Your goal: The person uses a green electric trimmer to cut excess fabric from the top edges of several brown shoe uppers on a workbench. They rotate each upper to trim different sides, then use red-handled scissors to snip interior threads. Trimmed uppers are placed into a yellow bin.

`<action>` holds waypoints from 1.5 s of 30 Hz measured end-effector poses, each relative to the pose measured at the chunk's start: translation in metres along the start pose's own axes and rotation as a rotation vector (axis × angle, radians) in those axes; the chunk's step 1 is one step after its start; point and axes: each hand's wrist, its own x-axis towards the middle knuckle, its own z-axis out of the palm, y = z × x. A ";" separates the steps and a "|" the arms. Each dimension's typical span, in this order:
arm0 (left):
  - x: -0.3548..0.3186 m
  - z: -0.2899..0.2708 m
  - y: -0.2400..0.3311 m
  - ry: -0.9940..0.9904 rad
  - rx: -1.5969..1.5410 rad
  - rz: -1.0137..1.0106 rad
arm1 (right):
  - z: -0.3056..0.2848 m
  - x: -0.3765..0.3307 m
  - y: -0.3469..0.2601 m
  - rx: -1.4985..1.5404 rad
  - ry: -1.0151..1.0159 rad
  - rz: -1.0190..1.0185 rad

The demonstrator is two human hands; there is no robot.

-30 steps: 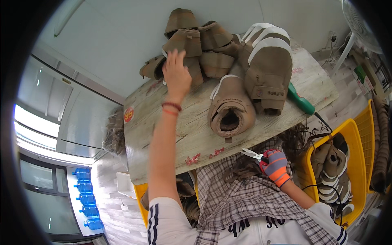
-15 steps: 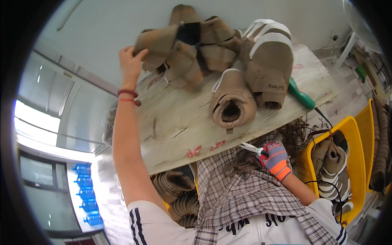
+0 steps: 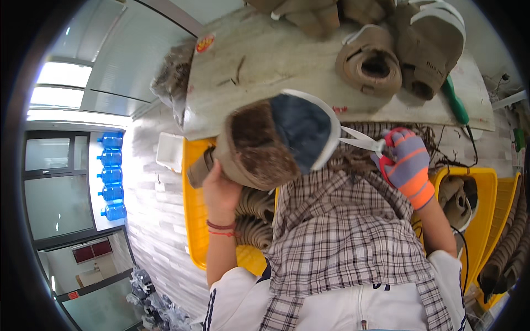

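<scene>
My bare left hand (image 3: 220,190) grips a brown shoe upper (image 3: 237,132) at its lower left side and holds it in front of the table. The upper's inside faces me: brown fur lining on one half, dark blue lining on the other, with a white edge around the blue end. My right hand (image 3: 407,163), in a grey and orange striped glove, is closed on scissors (image 3: 360,140) with red handles. Their blades stand apart and point left toward the white edge; I cannot tell whether they touch. Dark fur scraps (image 3: 356,160) lie on my checked apron (image 3: 337,220) below the blades.
More brown uppers (image 3: 370,60) stand along the far side of the table (image 3: 265,71). A green-handled corded tool (image 3: 455,102) lies at its right. Yellow tubs (image 3: 193,220) with stacked uppers flank me. A plastic bag (image 3: 174,77) hangs by the left table edge.
My left hand has drawn back from the pile at the far left of the table, bringing one upper near the scissors. My right hand still holds the scissors. The view has shifted nearer to me.
</scene>
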 end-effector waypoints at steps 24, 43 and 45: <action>-0.026 -0.046 -0.089 0.079 -0.161 -0.113 | 0.096 0.031 -0.073 -0.270 -0.586 -0.423; -0.029 -0.039 -0.089 0.081 0.007 -0.065 | 0.076 0.024 -0.051 -0.114 -0.514 -0.324; -0.027 -0.048 -0.093 0.086 0.004 -0.038 | 0.070 0.022 -0.046 -0.121 -0.560 -0.236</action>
